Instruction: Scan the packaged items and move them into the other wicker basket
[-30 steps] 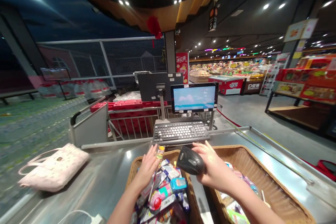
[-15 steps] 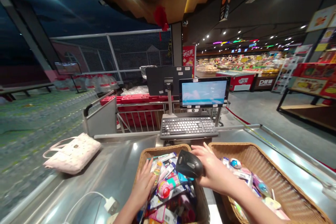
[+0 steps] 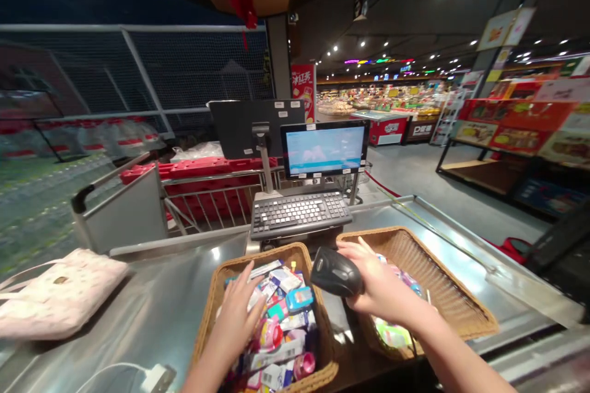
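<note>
My right hand (image 3: 369,276) is wrapped round a black handheld barcode scanner (image 3: 337,272), held above the gap between two wicker baskets. My left hand (image 3: 240,302) reaches over the left wicker basket (image 3: 326,325) with its fingers apart. Its fingertips lie over the small packaged goods inside, and I cannot tell whether they press on any. Among those goods are a blue pack (image 3: 299,299) and a pink-and-red round container (image 3: 268,335). Behind my right forearm, the right wicker basket (image 3: 454,282) holds several packaged items at its left side.
A keyboard (image 3: 302,214) and a lit monitor (image 3: 325,150) stand beyond the baskets. On the metal counter (image 3: 170,295) lie a pale pink bag (image 3: 69,295) at the left and a white plug with cable (image 3: 157,377). A trolley (image 3: 124,209) stands behind the counter.
The view has turned to the right, so the baskets and screens sit further left. The scanner has moved from above the left basket to the gap between both. My left hand stays over the left basket.
</note>
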Demonstrator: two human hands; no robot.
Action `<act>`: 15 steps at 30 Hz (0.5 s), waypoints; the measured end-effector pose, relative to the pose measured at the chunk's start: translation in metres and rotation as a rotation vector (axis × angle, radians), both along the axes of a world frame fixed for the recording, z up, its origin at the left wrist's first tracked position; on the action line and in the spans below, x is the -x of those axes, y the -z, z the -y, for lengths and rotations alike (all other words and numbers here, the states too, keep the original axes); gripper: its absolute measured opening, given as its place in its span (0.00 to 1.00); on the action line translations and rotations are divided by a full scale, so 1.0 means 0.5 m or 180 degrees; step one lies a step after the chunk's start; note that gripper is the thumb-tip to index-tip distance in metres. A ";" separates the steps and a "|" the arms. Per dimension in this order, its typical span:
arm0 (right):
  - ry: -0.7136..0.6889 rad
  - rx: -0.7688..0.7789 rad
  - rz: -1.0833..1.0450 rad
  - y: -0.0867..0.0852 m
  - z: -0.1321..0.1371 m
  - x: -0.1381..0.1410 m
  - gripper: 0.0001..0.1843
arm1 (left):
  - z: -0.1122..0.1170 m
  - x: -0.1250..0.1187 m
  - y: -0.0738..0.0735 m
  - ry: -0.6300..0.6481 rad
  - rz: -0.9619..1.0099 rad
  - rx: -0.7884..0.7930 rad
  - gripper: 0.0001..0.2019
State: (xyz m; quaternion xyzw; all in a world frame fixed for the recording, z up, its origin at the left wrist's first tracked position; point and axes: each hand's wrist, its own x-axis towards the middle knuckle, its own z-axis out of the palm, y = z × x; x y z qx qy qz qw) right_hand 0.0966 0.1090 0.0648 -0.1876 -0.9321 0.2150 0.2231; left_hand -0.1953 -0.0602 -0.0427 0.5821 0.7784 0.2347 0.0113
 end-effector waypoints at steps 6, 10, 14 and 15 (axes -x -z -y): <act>0.0650 -0.0104 -0.0013 0.006 -0.063 -0.137 0.29 | -0.188 -0.135 -0.060 0.0986 -0.0002 0.0051 0.18; 0.0965 -0.0169 -0.0072 0.010 -0.099 -0.221 0.29 | -0.332 -0.235 -0.051 0.1536 -0.0133 0.0307 0.18; 0.1232 -0.0144 -0.0045 0.020 -0.125 -0.291 0.30 | -0.463 -0.326 -0.022 0.1832 -0.0276 0.0745 0.18; 0.1321 -0.0113 -0.0018 0.023 -0.130 -0.305 0.30 | -0.489 -0.349 -0.013 0.1927 -0.0298 0.0823 0.19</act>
